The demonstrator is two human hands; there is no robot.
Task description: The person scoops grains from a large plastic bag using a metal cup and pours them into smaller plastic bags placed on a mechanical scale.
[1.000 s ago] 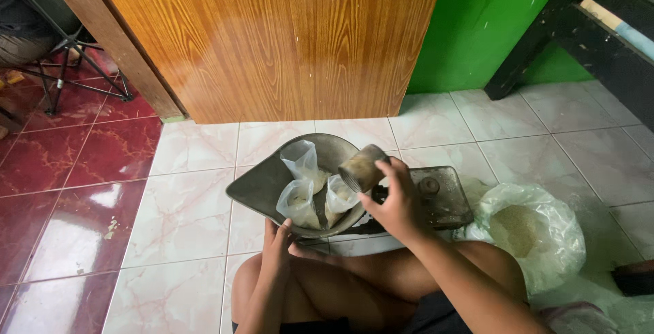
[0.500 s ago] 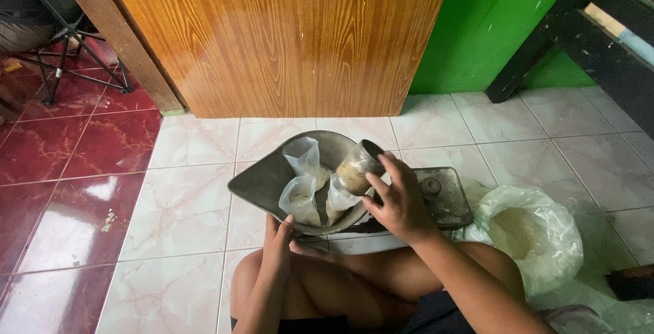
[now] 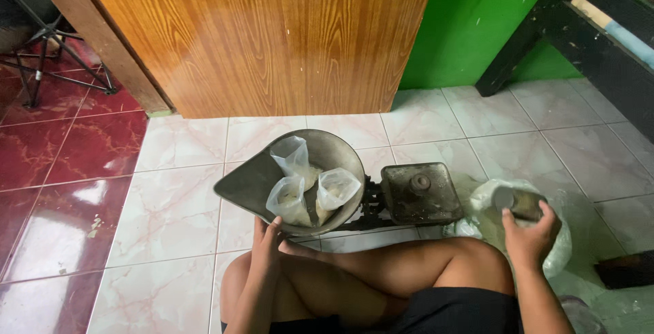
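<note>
A person sits cross-legged on the tiled floor (image 3: 170,225) before a balance scale (image 3: 371,201). The left hand (image 3: 267,235) rests against the near rim of the metal pan (image 3: 248,184), its fingers lying loosely together on the edge without gripping. In the pan lie three small clear bags (image 3: 306,187) part-filled with a pale grainy stuff, bunched against one another. On the scale's other side sits a flat dark plate (image 3: 422,194) with a round weight (image 3: 420,182) at its middle. The right hand (image 3: 530,235) is out to the right, fingers wrapped round a small scoop (image 3: 518,201), held over a large open plastic sack (image 3: 497,221) of the same pale stuff, just beside the scale. Behind stand a wooden door (image 3: 266,34) and a green wall (image 3: 477,20).
</note>
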